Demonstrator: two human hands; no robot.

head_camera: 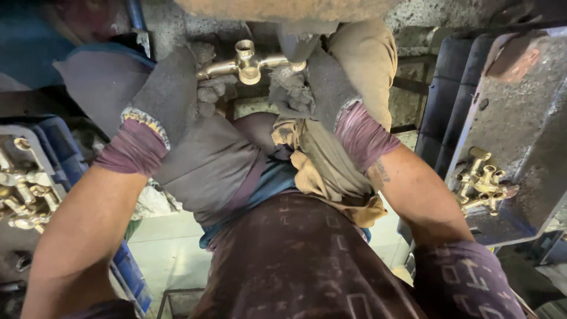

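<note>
— The left hand, in a thick grey glove, is closed round one end of a brass tap body. See it?

— Yes. And the right hand, gloved too, grips the other end, so the fitting sits level between both, up near the stone edge.

— More brass fittings lie piled on the grey tray at the right.

— And another heap in the blue crate at the left. Cloth rags cover the lap.
</note>
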